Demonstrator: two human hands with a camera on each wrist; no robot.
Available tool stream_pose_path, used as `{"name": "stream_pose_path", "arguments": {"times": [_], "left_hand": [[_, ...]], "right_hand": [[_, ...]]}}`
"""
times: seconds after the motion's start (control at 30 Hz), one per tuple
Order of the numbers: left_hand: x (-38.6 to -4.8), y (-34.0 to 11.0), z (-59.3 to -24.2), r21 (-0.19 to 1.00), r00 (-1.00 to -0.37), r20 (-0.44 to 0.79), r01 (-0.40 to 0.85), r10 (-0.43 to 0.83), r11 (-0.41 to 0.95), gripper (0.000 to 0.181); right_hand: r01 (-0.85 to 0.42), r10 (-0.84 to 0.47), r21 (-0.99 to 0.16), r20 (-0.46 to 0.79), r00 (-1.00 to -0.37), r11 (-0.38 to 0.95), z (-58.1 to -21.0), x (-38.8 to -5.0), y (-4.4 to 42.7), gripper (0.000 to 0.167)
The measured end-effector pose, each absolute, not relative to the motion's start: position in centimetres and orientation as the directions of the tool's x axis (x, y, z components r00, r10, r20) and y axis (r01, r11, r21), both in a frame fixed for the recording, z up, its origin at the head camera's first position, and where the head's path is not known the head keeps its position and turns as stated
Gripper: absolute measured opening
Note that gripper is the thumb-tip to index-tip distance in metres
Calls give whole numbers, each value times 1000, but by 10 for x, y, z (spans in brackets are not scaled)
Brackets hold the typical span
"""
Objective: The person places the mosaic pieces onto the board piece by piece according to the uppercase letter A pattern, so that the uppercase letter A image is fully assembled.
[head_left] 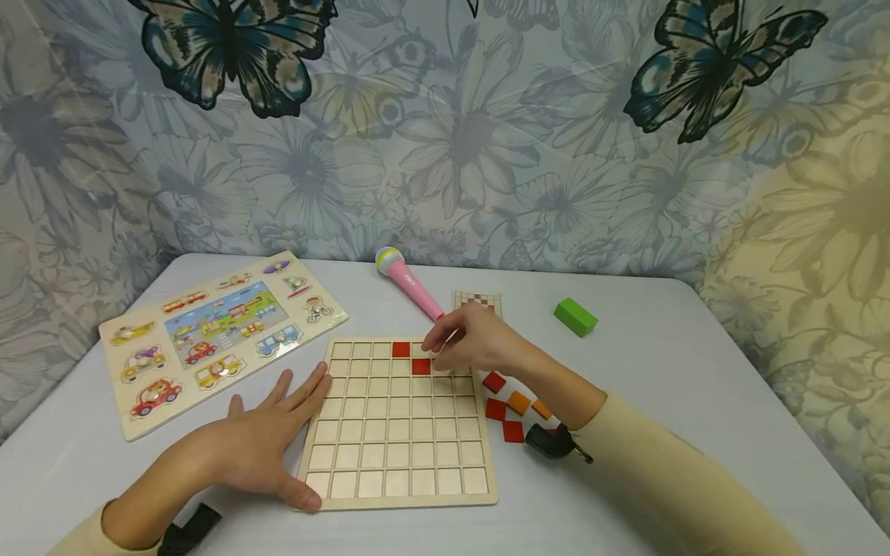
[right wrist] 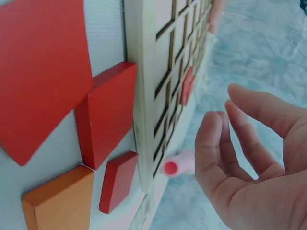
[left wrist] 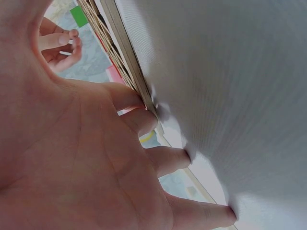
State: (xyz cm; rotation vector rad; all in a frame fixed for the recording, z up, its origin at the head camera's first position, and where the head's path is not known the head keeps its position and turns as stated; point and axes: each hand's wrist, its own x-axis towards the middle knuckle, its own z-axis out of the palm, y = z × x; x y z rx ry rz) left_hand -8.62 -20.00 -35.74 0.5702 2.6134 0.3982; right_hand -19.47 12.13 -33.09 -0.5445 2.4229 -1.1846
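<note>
White worktop (head_left: 667,371) | lower left: left hand (head_left: 267,442), splayed, is touching board (head_left: 396,430) | centre: right hand (head_left: 480,338), released, is hovering

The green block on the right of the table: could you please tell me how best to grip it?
Probably pinch the green block by its two long sides, across the narrower width, with the right hand coming from above: it is oblong, lies flat and has bare white tabletop around it.
</note>
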Motion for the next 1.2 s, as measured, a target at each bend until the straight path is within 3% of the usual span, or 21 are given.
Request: {"name": "stream_pose_path", "arguments": {"times": [0.83, 1.2], "left_hand": [[-87, -201, -358, 358, -818, -353, 330, 454, 873, 152], [-86, -200, -359, 357, -818, -350, 333, 456, 873, 151]], "right_hand": [[-160, -434, -808, -128, -892, 567, -320, -183, 183, 21], [-111, -399, -791, -177, -899, 602, -320, -181, 200, 22]]}}
